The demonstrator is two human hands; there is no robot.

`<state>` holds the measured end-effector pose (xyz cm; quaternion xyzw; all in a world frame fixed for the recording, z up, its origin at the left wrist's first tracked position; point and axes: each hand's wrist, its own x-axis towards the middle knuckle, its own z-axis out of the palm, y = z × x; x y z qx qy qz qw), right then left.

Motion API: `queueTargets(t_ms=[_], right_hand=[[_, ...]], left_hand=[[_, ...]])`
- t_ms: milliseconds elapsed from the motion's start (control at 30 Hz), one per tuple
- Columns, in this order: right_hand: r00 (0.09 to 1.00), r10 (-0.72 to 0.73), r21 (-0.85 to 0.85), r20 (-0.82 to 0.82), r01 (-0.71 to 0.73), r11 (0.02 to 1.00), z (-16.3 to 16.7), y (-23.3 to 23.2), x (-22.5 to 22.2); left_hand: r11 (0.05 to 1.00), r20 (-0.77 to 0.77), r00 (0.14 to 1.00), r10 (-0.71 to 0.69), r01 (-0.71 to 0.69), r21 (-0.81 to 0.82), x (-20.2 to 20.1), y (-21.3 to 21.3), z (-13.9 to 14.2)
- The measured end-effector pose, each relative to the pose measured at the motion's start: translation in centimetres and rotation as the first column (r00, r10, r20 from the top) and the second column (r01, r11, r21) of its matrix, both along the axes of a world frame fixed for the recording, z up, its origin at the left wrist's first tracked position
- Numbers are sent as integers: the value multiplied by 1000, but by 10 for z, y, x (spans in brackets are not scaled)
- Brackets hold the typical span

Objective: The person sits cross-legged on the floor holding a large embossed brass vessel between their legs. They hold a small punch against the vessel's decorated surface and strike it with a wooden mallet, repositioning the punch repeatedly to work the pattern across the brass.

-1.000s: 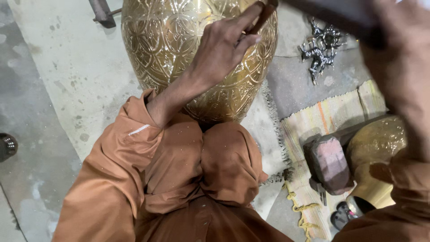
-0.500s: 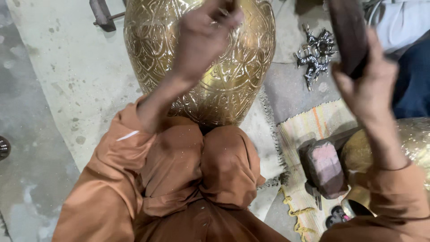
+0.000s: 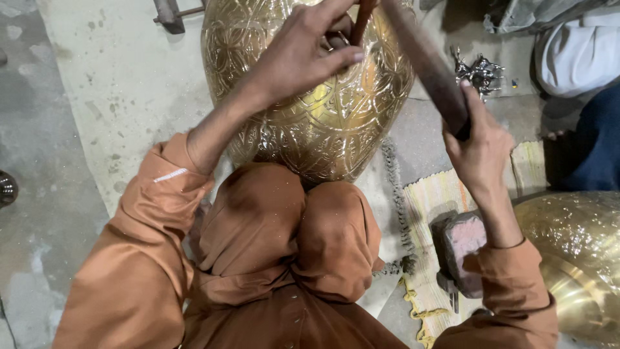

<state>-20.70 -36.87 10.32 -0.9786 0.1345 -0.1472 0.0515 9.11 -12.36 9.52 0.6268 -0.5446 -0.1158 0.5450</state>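
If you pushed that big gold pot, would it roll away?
Probably. The pot is round-bellied, so it looks apt to roll; right now it leans against the knees with the left hand on it. Its shiny engraved metal looks stiff, likely heavy, perhaps a bit slippery.

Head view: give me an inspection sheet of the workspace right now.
Surface: concrete floor, stained; striped mat at right.
Job's things: engraved brass vessel resting against the knees; thin tool set on it; dark handle.
Clutter: block on mat; small metal pieces; second brass piece.
Grips: left hand steadies the thin tool; right hand grips the handle.
Cables: nothing seen.
Surroundings: another person's clothing at upper right.
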Motion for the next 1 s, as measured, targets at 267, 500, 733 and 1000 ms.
queueTargets(t_ms=[267, 500, 733, 1000], right_hand=[[997, 43, -118, -66, -51, 992, 27, -11, 23], [959, 59, -206, -276, -119, 971, 75, -17, 65], [971, 72, 428, 228, -167, 888, 119, -11, 74], [945, 319, -99, 67, -312, 945, 137, 10, 81]], left_hand=[[998, -82, 997, 14, -9, 60, 19, -6, -13], [997, 54, 996, 76, -77, 22, 6, -4, 5], [997, 110, 992, 59, -54, -54, 5, -6, 1], [999, 114, 993, 39, -38, -11, 7, -9, 1]])
